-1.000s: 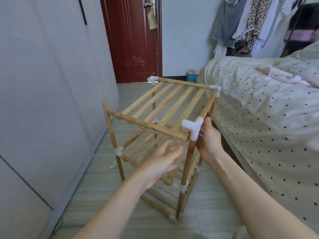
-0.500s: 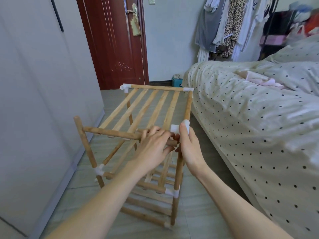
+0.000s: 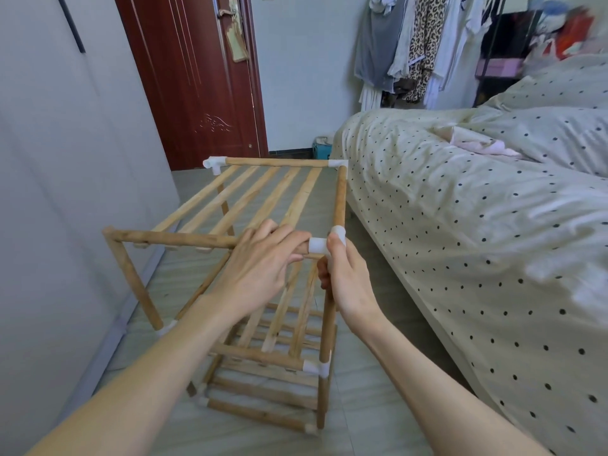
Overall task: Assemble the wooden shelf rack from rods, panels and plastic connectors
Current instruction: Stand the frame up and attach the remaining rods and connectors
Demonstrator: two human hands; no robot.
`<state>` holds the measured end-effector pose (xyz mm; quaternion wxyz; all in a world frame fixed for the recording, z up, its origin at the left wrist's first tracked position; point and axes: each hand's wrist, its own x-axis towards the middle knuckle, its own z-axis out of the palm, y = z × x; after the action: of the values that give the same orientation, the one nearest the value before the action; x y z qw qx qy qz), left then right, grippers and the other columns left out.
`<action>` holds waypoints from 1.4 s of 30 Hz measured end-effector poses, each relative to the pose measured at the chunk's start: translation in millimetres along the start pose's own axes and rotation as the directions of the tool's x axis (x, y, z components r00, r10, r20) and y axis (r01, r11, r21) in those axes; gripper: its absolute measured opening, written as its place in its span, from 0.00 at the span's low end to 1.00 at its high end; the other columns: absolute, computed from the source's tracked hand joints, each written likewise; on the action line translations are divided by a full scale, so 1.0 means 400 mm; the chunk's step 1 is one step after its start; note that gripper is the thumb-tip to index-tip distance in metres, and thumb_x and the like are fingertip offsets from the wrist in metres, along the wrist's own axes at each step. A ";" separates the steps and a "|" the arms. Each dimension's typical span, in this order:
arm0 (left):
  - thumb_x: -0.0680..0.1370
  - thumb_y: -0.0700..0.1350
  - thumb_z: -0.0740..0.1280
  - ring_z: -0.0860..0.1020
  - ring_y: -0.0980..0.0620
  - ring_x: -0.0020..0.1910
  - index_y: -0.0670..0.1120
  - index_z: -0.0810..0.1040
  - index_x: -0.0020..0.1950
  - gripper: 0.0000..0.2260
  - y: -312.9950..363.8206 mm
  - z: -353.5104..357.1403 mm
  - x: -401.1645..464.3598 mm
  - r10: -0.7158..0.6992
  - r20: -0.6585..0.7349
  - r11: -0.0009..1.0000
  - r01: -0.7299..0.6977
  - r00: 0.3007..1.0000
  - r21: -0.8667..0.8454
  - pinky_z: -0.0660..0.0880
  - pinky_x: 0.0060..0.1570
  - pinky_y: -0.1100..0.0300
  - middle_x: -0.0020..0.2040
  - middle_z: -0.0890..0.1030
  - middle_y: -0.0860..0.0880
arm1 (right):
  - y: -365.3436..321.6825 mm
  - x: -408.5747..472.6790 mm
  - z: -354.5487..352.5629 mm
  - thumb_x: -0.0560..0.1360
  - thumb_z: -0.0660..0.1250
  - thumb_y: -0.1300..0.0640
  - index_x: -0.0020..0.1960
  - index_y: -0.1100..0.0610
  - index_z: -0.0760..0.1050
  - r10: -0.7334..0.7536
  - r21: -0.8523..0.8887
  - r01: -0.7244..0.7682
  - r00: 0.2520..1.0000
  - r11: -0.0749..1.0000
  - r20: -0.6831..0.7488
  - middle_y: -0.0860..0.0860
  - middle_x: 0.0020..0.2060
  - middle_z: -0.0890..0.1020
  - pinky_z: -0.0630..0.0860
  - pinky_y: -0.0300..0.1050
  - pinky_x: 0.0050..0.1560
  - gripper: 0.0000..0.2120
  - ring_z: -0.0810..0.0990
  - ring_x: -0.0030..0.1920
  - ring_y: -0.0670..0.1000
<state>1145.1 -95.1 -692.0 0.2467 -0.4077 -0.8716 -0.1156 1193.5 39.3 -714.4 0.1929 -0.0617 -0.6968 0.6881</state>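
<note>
The wooden shelf rack [image 3: 263,195] stands upright on the floor with three slatted tiers joined by white plastic connectors. My left hand [image 3: 263,261] grips the near top rod [image 3: 177,239] right beside the near-right corner connector [image 3: 318,245]. My right hand [image 3: 345,278] holds the upright post just under that connector, thumb pressed on the white plastic. The near-left top corner [image 3: 110,232] has no white connector on it; the rod and post meet bare. Two far top corners carry connectors [image 3: 215,162].
A bed [image 3: 477,225] with a dotted cover runs along the right, close to the rack. A grey wardrobe wall [image 3: 59,192] is on the left, a red door [image 3: 197,77] at the back, and clothes [image 3: 411,44] hang at the far right.
My left hand came from open in the air onto the near top rod and now grips it by the corner connector. My right hand stayed at that corner. The view shifted nearer and higher.
</note>
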 end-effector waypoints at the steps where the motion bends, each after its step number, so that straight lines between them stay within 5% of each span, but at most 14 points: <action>1: 0.78 0.41 0.64 0.71 0.49 0.49 0.47 0.76 0.59 0.11 -0.004 -0.004 0.000 0.007 0.001 1.000 -0.007 1.000 -0.009 0.71 0.46 0.52 0.49 0.77 0.52 | 0.000 0.000 0.000 0.78 0.53 0.47 0.41 0.55 0.66 0.002 0.000 -0.002 1.000 1.000 0.000 0.50 0.30 0.69 0.65 0.43 0.34 0.13 0.66 0.31 0.46; 9: 0.79 0.42 0.63 0.66 0.54 0.51 0.47 0.75 0.61 0.11 -0.005 -0.010 0.016 -0.048 0.074 0.980 0.061 0.996 -0.192 0.67 0.55 0.51 0.49 0.73 0.55 | 0.010 -0.007 0.004 0.79 0.53 0.46 0.42 0.51 0.69 -0.001 -0.001 0.001 0.999 1.000 0.038 0.47 0.32 0.69 0.67 0.41 0.38 0.12 0.67 0.32 0.44; 13: 0.77 0.49 0.64 0.67 0.55 0.58 0.55 0.64 0.71 0.22 0.001 -0.017 0.018 -0.175 0.196 0.928 0.228 0.965 -0.295 0.65 0.62 0.52 0.51 0.70 0.58 | 0.015 -0.004 0.002 0.80 0.53 0.47 0.46 0.54 0.68 0.019 0.050 -0.023 0.997 0.998 0.081 0.51 0.36 0.68 0.67 0.36 0.35 0.12 0.66 0.34 0.45; 15: 0.75 0.54 0.65 0.66 0.57 0.56 0.55 0.68 0.68 0.21 0.012 -0.019 0.012 -0.159 0.160 0.936 0.200 0.974 -0.290 0.66 0.60 0.53 0.49 0.69 0.63 | 0.014 -0.002 -0.004 0.80 0.51 0.46 0.48 0.57 0.70 0.030 0.084 -0.040 0.993 0.996 0.116 0.52 0.36 0.69 0.67 0.33 0.31 0.16 0.67 0.33 0.45; 19: 0.71 0.63 0.59 0.66 0.55 0.48 0.57 0.77 0.59 0.21 0.038 -0.014 0.013 -0.147 0.040 0.961 0.152 0.988 -0.229 0.66 0.51 0.54 0.49 0.77 0.56 | 0.009 0.015 -0.012 0.78 0.41 0.36 0.44 0.55 0.76 0.132 0.166 -0.159 0.978 0.973 0.162 0.47 0.29 0.75 0.69 0.36 0.34 0.31 0.72 0.31 0.43; 26: 0.76 0.54 0.62 0.64 0.55 0.49 0.48 0.78 0.52 0.12 0.033 0.001 0.020 -0.148 -0.008 0.970 0.144 0.989 -0.194 0.62 0.52 0.55 0.47 0.69 0.56 | -0.001 0.043 -0.032 0.80 0.47 0.41 0.46 0.54 0.77 0.227 0.280 -0.346 0.897 0.896 0.380 0.52 0.40 0.78 0.67 0.42 0.39 0.25 0.73 0.37 0.47; 30: 0.77 0.52 0.63 0.65 0.53 0.51 0.51 0.75 0.48 0.06 0.006 -0.015 0.012 -0.126 0.060 0.961 0.137 0.990 -0.240 0.60 0.53 0.57 0.46 0.67 0.56 | -0.001 0.042 -0.038 0.79 0.54 0.43 0.53 0.57 0.77 0.260 0.351 -0.447 0.846 0.823 0.466 0.54 0.49 0.78 0.70 0.49 0.46 0.20 0.73 0.48 0.51; 33: 0.72 0.64 0.59 0.64 0.56 0.51 0.55 0.74 0.49 0.15 0.005 -0.023 -0.026 -0.181 0.017 0.936 0.178 0.983 -0.303 0.55 0.51 0.61 0.46 0.67 0.59 | -0.006 0.029 -0.030 0.76 0.62 0.48 0.53 0.58 0.77 0.283 0.413 -0.510 0.821 0.755 0.496 0.55 0.51 0.77 0.75 0.54 0.49 0.14 0.74 0.49 0.53; 36: 0.66 0.72 0.55 0.60 0.52 0.64 0.51 0.72 0.60 0.33 0.039 0.000 -0.069 -0.345 -0.059 0.925 0.328 0.937 -0.193 0.50 0.68 0.52 0.60 0.66 0.53 | -0.021 0.011 -0.013 0.69 0.67 0.53 0.48 0.56 0.70 0.276 0.441 -0.548 0.794 0.711 0.542 0.55 0.43 0.75 0.74 0.50 0.42 0.11 0.75 0.37 0.52; 38: 0.65 0.75 0.57 0.49 0.54 0.73 0.48 0.66 0.68 0.41 0.061 0.003 -0.082 -0.490 -0.051 0.852 0.466 0.870 -0.237 0.44 0.73 0.45 0.70 0.60 0.50 | -0.022 0.004 0.005 0.68 0.68 0.54 0.45 0.56 0.69 0.280 0.433 -0.567 0.777 0.701 0.564 0.56 0.43 0.74 0.73 0.55 0.47 0.11 0.74 0.45 0.56; 42: 0.64 0.75 0.53 0.44 0.53 0.75 0.47 0.53 0.75 0.48 0.035 -0.047 -0.095 -0.568 0.100 0.779 0.573 0.817 -0.255 0.52 0.73 0.47 0.75 0.53 0.50 | -0.022 -0.005 0.036 0.74 0.64 0.48 0.38 0.55 0.73 0.329 0.443 -0.550 0.812 0.708 0.482 0.54 0.44 0.77 0.74 0.52 0.49 0.12 0.74 0.49 0.54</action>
<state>1182.9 -118.6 -696.0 0.1336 -0.1561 -0.9314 -0.3004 1192.1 24.7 -705.7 -0.1046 -0.0396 -0.4485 0.8867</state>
